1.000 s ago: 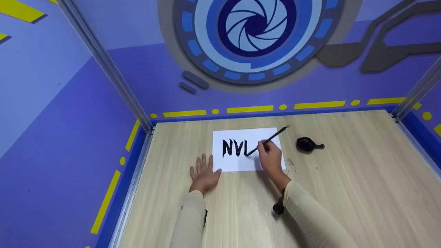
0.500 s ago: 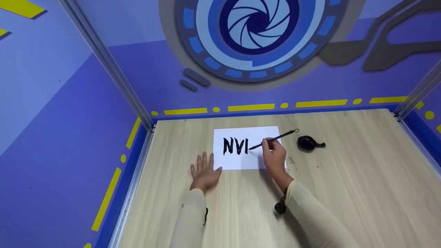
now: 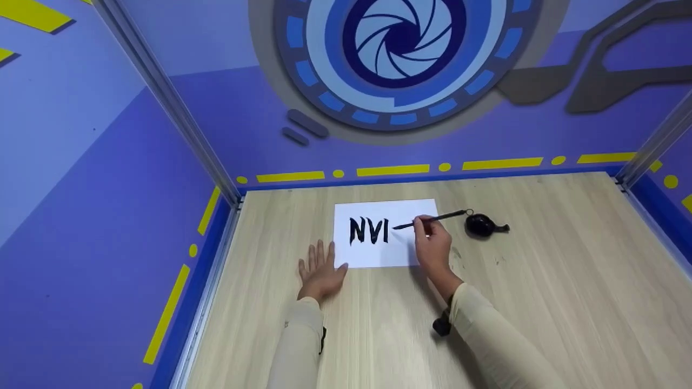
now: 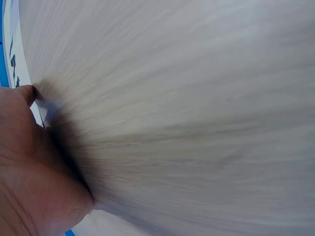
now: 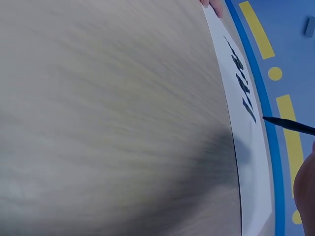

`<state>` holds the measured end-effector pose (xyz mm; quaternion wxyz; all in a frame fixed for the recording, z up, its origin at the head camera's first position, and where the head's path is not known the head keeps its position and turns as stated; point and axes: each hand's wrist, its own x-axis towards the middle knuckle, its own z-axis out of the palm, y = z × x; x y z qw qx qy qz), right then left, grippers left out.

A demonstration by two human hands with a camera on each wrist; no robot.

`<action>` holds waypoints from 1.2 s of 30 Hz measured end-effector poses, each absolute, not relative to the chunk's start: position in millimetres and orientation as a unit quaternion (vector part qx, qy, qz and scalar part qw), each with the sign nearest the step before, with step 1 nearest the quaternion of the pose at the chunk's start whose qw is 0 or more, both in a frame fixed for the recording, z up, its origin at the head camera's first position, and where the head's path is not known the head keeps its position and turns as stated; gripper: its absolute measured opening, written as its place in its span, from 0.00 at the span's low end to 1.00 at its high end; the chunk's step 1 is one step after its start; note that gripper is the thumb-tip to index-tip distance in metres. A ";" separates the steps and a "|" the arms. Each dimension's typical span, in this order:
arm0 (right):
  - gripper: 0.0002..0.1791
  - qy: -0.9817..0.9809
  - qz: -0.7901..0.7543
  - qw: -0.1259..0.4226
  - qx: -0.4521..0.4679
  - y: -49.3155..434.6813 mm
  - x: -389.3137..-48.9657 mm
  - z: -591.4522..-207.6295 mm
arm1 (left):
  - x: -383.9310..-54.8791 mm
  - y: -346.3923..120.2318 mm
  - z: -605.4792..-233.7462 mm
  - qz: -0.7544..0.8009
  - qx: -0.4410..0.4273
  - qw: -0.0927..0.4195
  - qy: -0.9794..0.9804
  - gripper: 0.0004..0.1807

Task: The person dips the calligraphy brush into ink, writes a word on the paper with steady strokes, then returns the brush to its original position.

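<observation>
Fingers spread, the left hand (image 3: 322, 278) is lying at the left edge of the paper (image 3: 384, 257), probably steadying it. Over the paper, the right hand (image 3: 434, 246) is pinching a brush (image 3: 448, 216); right of the paper, a black vessel (image 3: 479, 226) is sitting, presumably for dipping.

Your right hand (image 3: 433, 247) has lifted the brush (image 3: 451, 215) off the third stroke's (image 3: 386, 231) foot and tilted it flatter, its tip (image 3: 396, 228) now just right of that stroke.
</observation>
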<state>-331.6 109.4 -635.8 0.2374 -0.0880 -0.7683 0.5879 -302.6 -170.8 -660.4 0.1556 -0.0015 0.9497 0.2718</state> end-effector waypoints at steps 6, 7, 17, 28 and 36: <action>0.11 -0.767 0.589 0.241 -0.081 110.5 -332.0 -635.7 | -302.9 -172.7 -666.5 0.267 -0.002 0.150 0.952 0.43; 0.11 -0.767 0.589 0.242 -0.081 110.4 -332.1 -635.7 | -302.3 -172.5 -665.3 0.266 -0.001 0.149 0.952 0.43; 0.10 -0.764 0.593 0.236 -0.092 109.9 -330.4 -635.7 | -294.8 -169.5 -648.1 0.256 -0.003 0.149 0.955 0.42; 0.10 -0.754 0.601 0.248 -0.092 110.9 -328.3 -638.8 | -295.5 -169.0 -647.8 0.271 -0.004 0.145 0.952 0.42; 0.10 -0.754 0.600 0.250 -0.098 110.9 -329.4 -638.9 | -295.0 -169.4 -647.3 0.263 0.000 0.140 0.955 0.42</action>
